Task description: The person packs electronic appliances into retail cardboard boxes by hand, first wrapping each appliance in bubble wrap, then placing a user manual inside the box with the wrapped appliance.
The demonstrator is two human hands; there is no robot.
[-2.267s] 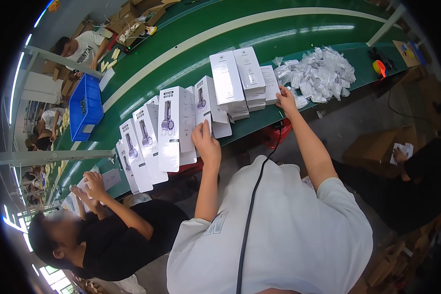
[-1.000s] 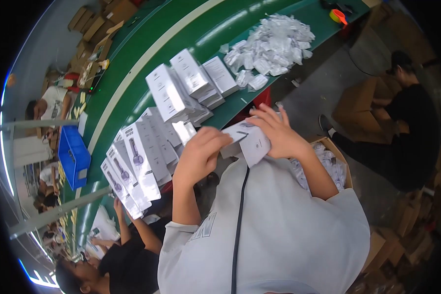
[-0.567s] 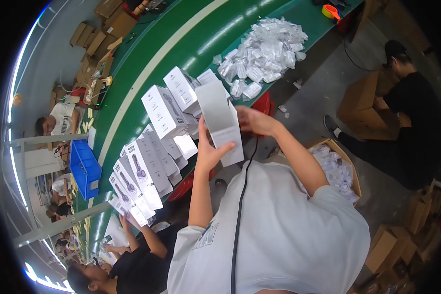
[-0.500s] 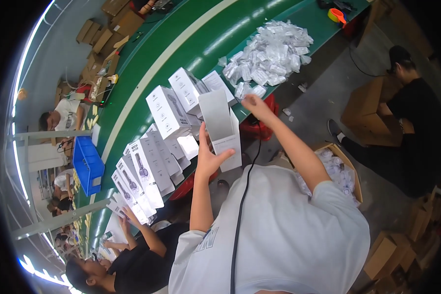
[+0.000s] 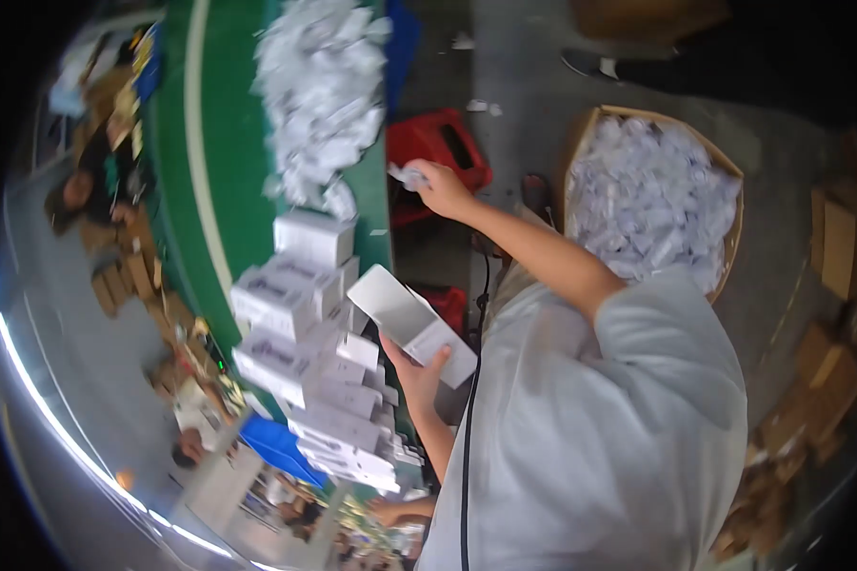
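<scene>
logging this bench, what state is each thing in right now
white box: open at one end, tilted, held in the left hand
small packet: pinched in the right hand, lifted beside the belt
packet pile: loose heap on the green belt
stacked boxes: closed, lying flat in piles
cardboard bin: open, full of packets
red stool: upright on the floor

Green conveyor table [image 5: 186, 181] — white boxes [image 5: 300, 328], heaped white packets [image 5: 319, 90].

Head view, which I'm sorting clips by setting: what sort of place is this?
Probably a factory packing line: a long green conveyor belt carries stacked white cardboard product boxes and a heap of small white plastic packets, with more filling a round brown bin.
</scene>
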